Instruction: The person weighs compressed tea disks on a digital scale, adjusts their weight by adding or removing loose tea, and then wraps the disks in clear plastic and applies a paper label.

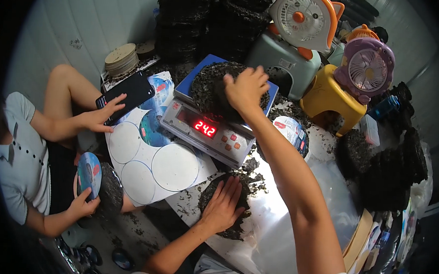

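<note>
A digital weighing scale (208, 134) with a blue top stands before me, its red digits lit. On its platform lies a thick round stack of what looks like dark dried seaweed (211, 84). Over the stack's right side is my right hand (247, 87), slightly blurred, with fingers spread; contact with the stack is hard to judge. My left hand (223, 208) rests flat on another dark seaweed round (233, 230) on the white table, below the scale. Dark flakes (253, 168) lie between this round and the scale.
At left, a person's hand holds a printed disc (89, 175); their other hand touches a black phone (126, 95). A sheet with circular cut-outs (175, 166) lies beside the scale. Behind stand fans (304, 18) on stools (327, 98). Clear plastic (324, 194) lies right; seaweed stacks (388, 179) stand beyond.
</note>
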The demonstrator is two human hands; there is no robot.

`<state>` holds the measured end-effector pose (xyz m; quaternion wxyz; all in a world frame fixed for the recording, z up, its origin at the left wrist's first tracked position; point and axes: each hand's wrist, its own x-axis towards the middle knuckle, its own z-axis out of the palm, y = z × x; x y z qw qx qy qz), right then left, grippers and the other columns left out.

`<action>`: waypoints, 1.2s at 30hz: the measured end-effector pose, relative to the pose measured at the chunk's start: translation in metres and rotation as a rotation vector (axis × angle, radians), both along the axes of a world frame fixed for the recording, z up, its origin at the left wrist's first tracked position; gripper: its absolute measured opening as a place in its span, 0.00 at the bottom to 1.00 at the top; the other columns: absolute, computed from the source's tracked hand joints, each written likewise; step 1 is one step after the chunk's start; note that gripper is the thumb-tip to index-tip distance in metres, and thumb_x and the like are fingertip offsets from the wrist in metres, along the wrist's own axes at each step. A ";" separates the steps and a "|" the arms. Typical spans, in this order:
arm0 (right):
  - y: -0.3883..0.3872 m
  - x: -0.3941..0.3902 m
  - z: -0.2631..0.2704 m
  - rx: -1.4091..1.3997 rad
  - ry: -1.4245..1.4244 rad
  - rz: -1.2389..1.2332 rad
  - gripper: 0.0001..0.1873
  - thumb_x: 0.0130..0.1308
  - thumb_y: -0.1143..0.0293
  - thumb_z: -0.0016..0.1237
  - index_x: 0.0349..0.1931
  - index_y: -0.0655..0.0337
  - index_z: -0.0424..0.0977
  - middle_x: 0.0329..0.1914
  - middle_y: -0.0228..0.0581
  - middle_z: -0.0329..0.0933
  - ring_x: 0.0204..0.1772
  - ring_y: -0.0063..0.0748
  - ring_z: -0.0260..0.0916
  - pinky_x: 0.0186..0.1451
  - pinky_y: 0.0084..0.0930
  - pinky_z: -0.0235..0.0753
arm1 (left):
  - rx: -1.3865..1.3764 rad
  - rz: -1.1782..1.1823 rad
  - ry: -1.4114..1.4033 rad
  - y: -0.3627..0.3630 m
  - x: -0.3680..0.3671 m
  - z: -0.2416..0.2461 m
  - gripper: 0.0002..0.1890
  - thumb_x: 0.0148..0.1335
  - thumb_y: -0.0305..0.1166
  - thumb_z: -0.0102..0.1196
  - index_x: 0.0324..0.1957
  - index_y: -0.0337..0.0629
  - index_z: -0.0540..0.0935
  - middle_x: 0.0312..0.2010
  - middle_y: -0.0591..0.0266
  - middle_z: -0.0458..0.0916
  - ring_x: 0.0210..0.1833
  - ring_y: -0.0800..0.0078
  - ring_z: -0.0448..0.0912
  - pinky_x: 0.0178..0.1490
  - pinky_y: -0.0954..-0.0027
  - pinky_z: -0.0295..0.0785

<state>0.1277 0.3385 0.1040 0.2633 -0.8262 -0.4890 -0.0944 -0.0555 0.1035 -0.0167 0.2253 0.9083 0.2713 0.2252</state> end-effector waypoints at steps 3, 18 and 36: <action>-0.068 0.021 0.030 0.556 0.080 0.275 0.36 0.69 0.49 0.50 0.64 0.73 0.65 0.71 0.61 0.60 0.71 0.58 0.55 0.73 0.50 0.52 | 0.163 0.242 -0.407 0.009 -0.031 0.021 0.27 0.59 0.26 0.59 0.61 0.27 0.73 0.63 0.41 0.74 0.67 0.44 0.71 0.71 0.50 0.65; -0.070 0.094 -0.040 0.358 0.365 0.173 0.36 0.59 0.47 0.61 0.53 0.75 0.74 0.56 0.60 0.70 0.61 0.56 0.67 0.65 0.45 0.67 | -0.416 0.610 -0.285 0.264 0.012 0.112 0.56 0.44 0.60 0.74 0.61 0.18 0.68 0.61 0.28 0.68 0.65 0.45 0.71 0.68 0.56 0.67; -0.607 0.131 -0.093 0.884 1.480 -0.234 0.38 0.57 0.73 0.67 0.66 0.71 0.63 0.57 0.45 0.77 0.54 0.32 0.77 0.60 0.30 0.76 | -1.481 0.053 -0.518 -0.130 0.189 0.045 0.35 0.41 0.16 0.76 0.54 0.35 0.75 0.47 0.56 0.83 0.47 0.64 0.83 0.55 0.62 0.80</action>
